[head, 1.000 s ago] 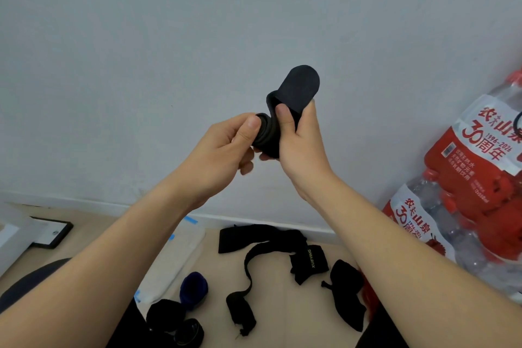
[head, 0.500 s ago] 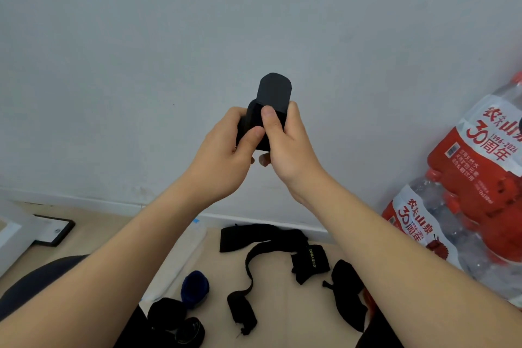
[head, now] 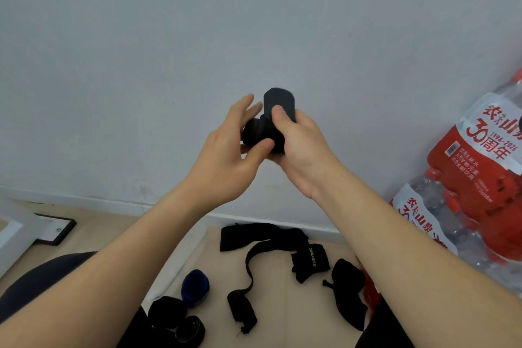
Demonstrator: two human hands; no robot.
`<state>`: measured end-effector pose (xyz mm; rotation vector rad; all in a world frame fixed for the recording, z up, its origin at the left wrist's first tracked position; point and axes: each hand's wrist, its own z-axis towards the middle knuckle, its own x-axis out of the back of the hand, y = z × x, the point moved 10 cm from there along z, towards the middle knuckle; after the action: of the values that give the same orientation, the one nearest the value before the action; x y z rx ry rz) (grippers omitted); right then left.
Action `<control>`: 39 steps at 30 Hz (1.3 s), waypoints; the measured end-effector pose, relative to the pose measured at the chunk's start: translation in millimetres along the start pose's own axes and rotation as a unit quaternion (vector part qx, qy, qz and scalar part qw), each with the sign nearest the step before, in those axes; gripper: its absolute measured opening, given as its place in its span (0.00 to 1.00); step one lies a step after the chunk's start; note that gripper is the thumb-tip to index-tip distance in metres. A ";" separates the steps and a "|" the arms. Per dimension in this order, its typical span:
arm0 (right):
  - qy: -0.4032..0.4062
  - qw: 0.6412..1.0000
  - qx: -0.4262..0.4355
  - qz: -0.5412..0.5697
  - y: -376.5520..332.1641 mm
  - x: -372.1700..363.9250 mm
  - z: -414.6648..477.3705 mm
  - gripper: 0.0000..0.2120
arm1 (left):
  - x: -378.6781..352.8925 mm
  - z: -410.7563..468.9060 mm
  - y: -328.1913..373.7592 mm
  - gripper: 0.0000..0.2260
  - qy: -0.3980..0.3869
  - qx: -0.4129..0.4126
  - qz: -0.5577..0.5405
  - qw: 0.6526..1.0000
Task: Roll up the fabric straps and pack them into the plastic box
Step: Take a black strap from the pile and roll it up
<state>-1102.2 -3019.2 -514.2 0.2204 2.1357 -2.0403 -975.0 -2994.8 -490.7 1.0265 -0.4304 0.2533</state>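
Note:
I hold a rolled black fabric strap [head: 258, 133] up in front of the wall. My right hand [head: 305, 155] grips the roll, its thumb pressing the strap's loose rounded end [head: 279, 100], which sticks up. My left hand [head: 226, 161] has its fingers stretched out behind the roll and its thumb touching the underside. Below on the floor lie loose black straps [head: 260, 234], one marked XUEYING [head: 312, 260]. A blue roll [head: 195, 285] and two black rolls [head: 166, 311] sit by a pale plastic edge [head: 175, 263], possibly the box.
Shrink-wrapped packs of water bottles with red labels [head: 474, 172] are stacked at the right against the wall. A white frame [head: 17, 232] and a black-edged board [head: 56, 229] lie on the floor at the left. A dark knee [head: 42, 277] shows at lower left.
Both hands have dropped slightly with the roll. My left hand has loosened from a pinch to stretched fingers, and the roll has turned so its side faces me.

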 end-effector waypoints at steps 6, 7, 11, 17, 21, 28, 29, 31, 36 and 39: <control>0.036 0.947 0.218 -0.233 -35.5 -2.9 -16.9 0.05 | -22.9 -0.4 -16.4 0.22 -0.090 0.165 -0.233 0.954; 0.040 0.948 0.217 -0.231 -34.2 -2.7 -17.3 0.06 | -22.3 -0.8 -17.1 0.22 -0.091 0.166 -0.231 0.955; 0.084 0.976 0.124 -0.159 -10.7 7.0 -9.5 0.09 | -16.6 -1.7 -10.6 0.09 -0.077 0.095 -0.084 0.989; 0.003 0.990 0.048 -0.134 1.9 1.5 -3.5 0.07 | -11.0 -7.2 -1.9 0.03 -0.046 0.023 -0.015 0.999; -0.064 0.994 0.017 -0.089 6.5 -6.1 -5.4 0.05 | -9.0 -10.6 5.7 0.02 -0.027 0.005 0.004 1.000; -0.174 0.979 -0.105 -0.032 21.7 -16.4 -17.6 0.19 | -5.4 -13.3 17.3 0.15 0.006 -0.029 0.047 0.998; -0.163 0.980 -0.109 -0.039 22.4 -14.2 -18.2 0.18 | -2.3 -12.5 15.7 0.18 0.014 -0.009 0.033 0.999; -0.098 0.991 -0.076 -0.047 17.0 -4.6 -16.2 0.16 | 0.8 -12.0 14.4 0.19 0.021 0.025 0.004 0.999; 0.008 0.971 0.167 -0.169 -21.8 -4.0 -40.5 0.09 | -6.5 -23.5 18.1 0.15 0.006 0.094 -0.087 0.992; 0.050 0.916 0.262 -0.299 -36.2 -2.6 -66.8 0.14 | -11.7 -34.1 21.8 0.22 -0.026 0.100 -0.063 0.993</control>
<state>-1109.8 -2954.1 -475.6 -0.3162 1.7963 -2.9869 -986.4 -2954.4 -494.5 1.2548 -0.3915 0.1584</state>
